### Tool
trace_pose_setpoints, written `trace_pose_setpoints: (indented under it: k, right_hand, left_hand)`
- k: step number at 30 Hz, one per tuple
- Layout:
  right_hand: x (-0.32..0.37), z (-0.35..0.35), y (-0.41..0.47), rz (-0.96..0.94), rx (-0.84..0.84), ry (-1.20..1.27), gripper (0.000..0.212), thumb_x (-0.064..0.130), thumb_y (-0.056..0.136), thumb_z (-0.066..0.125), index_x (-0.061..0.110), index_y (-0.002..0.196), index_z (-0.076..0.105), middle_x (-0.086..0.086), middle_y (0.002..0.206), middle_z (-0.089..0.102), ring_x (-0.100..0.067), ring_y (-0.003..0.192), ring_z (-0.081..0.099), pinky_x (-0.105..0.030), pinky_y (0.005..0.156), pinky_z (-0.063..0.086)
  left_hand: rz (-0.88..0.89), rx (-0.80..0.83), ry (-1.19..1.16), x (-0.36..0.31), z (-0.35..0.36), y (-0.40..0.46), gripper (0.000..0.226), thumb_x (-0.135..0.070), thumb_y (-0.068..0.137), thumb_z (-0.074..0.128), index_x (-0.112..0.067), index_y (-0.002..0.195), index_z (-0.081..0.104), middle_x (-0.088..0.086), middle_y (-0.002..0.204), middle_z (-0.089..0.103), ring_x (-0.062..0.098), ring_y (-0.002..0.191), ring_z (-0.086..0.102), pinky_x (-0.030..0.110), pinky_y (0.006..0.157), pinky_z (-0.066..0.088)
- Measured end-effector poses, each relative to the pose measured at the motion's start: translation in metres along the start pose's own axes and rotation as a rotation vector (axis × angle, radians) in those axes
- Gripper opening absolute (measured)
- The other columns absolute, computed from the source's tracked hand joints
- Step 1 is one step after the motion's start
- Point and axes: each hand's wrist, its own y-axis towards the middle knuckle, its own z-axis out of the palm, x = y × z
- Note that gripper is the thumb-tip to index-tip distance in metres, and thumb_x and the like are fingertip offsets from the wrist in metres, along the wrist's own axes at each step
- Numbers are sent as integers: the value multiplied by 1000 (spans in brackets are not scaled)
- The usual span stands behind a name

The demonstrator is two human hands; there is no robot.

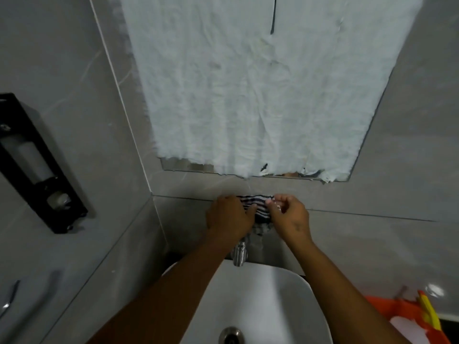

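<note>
Both hands, left hand (229, 216) and right hand (289, 216), apparently pinch the striped cloth (255, 207) with curled fingers.

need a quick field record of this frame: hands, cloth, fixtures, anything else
left hand: holds the left end of the cloth
right hand: fingers pinch the cloth's right end
cloth: striped dark and white, bunched between both hands, above the faucet
faucet: chrome, over the sink
sink: white, drain at the frame's bottom
mirror: above the hands, mostly covered by white paper
dispenser: black, on the left wall
orange item: lower right, unclear what it is
</note>
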Motion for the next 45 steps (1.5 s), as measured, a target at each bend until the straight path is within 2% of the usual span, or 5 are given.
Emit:
trace_pose_setpoints:
  k: [10, 19, 27, 37, 45]
  right_hand:
    - [-108, -54, 50, -886, -215, -1007, 67, 26, 95, 51, 1, 151, 25, -19, 162, 13, -33, 152, 10, -56, 121, 17]
    - [-130, -21, 77, -964, -429, -941, 86, 42, 93, 47, 8, 156, -1, -11, 165, -15, -28, 152, -11, -54, 121, -3]
    - [-125, -21, 74, -946, -387, -922, 92, 41, 90, 52, 8, 155, -5, -9, 164, -20, -28, 152, -15, -55, 121, -6]
    - [-118, -25, 62, -853, -309, -964, 87, 40, 93, 52, 4, 153, 0, -14, 163, -21, -31, 151, -16, -58, 120, -4]
    - [-112, -25, 56, -859, -338, -935, 83, 30, 90, 58, 1, 151, 10, -11, 163, -20, -30, 152, -12, -58, 120, -1]
  left_hand:
    - [-610, 631, -1193, 28, 22, 30, 54, -42, 71, 80, -7, 112, 74, 14, 111, 76, 32, 106, 70, 49, 98, 54]
    - [-69, 236, 283, -43, 42, 21, 23, -30, 93, 58, -18, 112, 65, 7, 125, 64, 26, 117, 59, 42, 101, 41]
    - [-679, 804, -1271, 30, 10, 40, 45, -23, 82, 72, -2, 122, 68, 18, 122, 71, 36, 119, 64, 58, 105, 45]
    - [116, -33, 405, -28, 41, -49, 64, -19, 94, 53, 0, 150, 28, 30, 152, 34, 46, 136, 38, 54, 110, 35]
    - [-545, 63, -1480, 40, 60, -100, 28, -19, 102, 43, -21, 121, 63, 14, 125, 66, 28, 109, 63, 46, 94, 53]
